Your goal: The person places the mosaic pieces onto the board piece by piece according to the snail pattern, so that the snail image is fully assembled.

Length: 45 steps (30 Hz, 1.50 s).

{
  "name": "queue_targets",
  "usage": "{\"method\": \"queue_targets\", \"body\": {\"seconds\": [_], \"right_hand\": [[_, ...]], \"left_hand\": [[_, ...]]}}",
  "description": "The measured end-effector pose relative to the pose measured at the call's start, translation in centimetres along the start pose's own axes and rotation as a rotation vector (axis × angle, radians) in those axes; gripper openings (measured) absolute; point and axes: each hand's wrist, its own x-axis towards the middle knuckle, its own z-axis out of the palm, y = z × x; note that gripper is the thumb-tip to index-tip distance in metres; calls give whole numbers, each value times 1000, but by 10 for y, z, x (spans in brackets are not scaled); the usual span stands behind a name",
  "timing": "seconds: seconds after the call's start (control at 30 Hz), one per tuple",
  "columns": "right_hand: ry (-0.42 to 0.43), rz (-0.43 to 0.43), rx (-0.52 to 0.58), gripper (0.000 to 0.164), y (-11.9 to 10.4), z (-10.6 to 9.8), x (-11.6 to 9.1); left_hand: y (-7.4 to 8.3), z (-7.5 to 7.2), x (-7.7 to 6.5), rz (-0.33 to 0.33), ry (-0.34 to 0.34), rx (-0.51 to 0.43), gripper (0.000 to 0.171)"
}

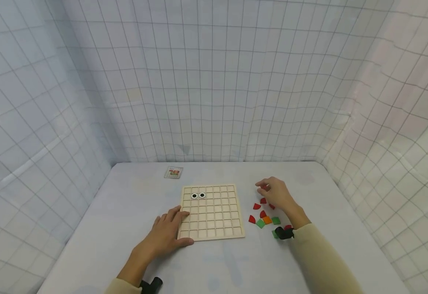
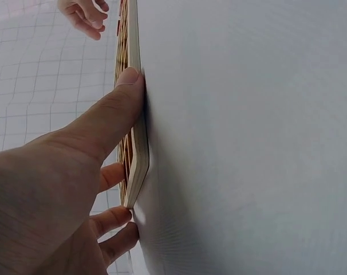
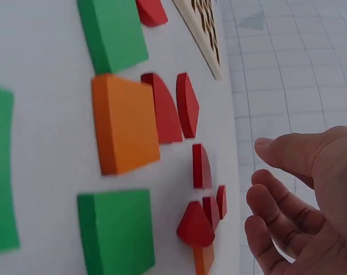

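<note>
A pale wooden grid board [image 1: 214, 224] lies on the table. Two white eye tiles with black pupils, a left one [image 1: 194, 196] and a right one [image 1: 202, 195], sit side by side in its upper left squares. My left hand [image 1: 166, 232] rests at the board's near left corner, thumb along the near edge, index finger over the grid. Over the far end of the loose pieces hovers my right hand [image 1: 278, 194], a red piece [image 1: 263, 187] showing beneath its fingers. In the right wrist view, a gap parts the thumb [image 3: 282, 150] from the fingers, with nothing between them.
Right of the board lie several red quarter-round pieces [image 1: 256, 206], an orange square [image 1: 267, 220] and several green squares [image 1: 260, 223]. A small printed card [image 1: 174, 172] lies behind the board at left. Gridded white curtains [image 1: 214, 102] enclose the table's back and sides.
</note>
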Motion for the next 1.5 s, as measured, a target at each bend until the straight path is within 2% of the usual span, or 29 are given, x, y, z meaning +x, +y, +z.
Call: {"method": "queue_targets", "body": {"seconds": [0.23,0.4,0.6,0.93,1.27,1.5], "right_hand": [[-42,98,8,29,31,-2,3],[-49,125,14,36,41,-3,5],[-34,136,21,44,40,-1,10],[-28,155,48,26,38,5,11],[-51,160,22,23,33,6,13],[-29,158,12,24,32,9,12]], "left_hand": [[-2,-1,1,-15,-23,-21,95],[-1,-2,1,-15,-23,-34,94],[-2,-1,2,-15,-24,-38,93],[-1,-1,0,-7,-12,-36,93],[-2,-1,0,-2,-11,-43,93],[-3,-1,0,-1,-10,-44,94]]}}
